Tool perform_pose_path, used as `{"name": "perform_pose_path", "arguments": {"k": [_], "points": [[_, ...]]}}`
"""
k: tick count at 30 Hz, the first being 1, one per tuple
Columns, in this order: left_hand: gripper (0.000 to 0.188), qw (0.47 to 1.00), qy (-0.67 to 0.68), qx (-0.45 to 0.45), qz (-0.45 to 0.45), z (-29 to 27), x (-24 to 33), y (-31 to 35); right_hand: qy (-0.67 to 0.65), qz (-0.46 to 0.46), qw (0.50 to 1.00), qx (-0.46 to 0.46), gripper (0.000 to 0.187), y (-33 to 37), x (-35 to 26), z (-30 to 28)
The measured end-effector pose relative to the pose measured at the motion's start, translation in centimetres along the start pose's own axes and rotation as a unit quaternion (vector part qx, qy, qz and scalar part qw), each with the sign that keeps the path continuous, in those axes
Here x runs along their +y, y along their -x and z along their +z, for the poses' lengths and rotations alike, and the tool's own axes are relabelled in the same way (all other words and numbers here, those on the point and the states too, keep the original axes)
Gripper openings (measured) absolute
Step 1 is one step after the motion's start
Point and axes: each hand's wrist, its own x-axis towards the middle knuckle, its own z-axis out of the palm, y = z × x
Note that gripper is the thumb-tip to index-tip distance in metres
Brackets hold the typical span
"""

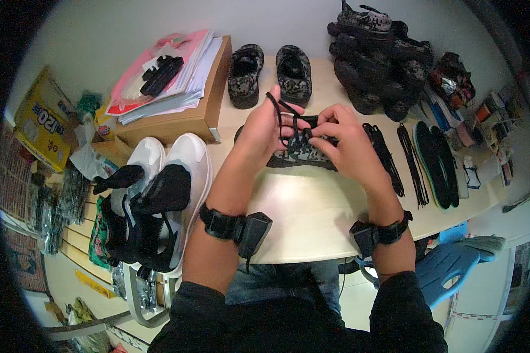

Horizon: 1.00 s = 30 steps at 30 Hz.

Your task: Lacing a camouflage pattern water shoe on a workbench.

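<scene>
A black-and-grey camouflage shoe [299, 157] lies sideways on the table in front of me, partly hidden by my hands. A black shoelace [275, 103] runs from its upper and loops over the fingers of my left hand [266, 128]. That hand is closed on the lace, its thumb pointing up. On the other side of the shoe, my right hand [346, 141] pinches the lace close to the shoe's lacing, thumb and forefinger together. Behind them stand two matching shoes, one [245, 76] on the left and one [294, 73] on the right.
Bundled black laces [386, 157] and black insoles [439, 167] lie to the right. A pile of camouflage shoes [383, 65] rises at the back right. Left are a cardboard box [217, 109] bearing papers and white sneakers [199, 162] with black socks. A blue plastic stool [456, 270] stands lower right.
</scene>
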Motion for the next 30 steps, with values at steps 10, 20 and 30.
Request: {"name": "perform_pose_path", "arguments": {"k": [10,20,30], "points": [[0.071,0.998,0.029,-0.051,-0.018,-0.2,0.9,0.8,0.009,-0.011,1.0,0.006,0.018,0.0,-0.7,0.4],[0.068,0.999,0.018,-0.03,-0.012,0.3,0.8,0.8,0.04,-0.002,0.999,-0.008,0.014,0.1,-1.5,0.6],[0.07,0.999,-0.018,-0.029,-0.007,0.6,0.5,0.4,-0.047,0.037,0.998,-0.022,0.017,0.0,-1.2,0.5]]}}
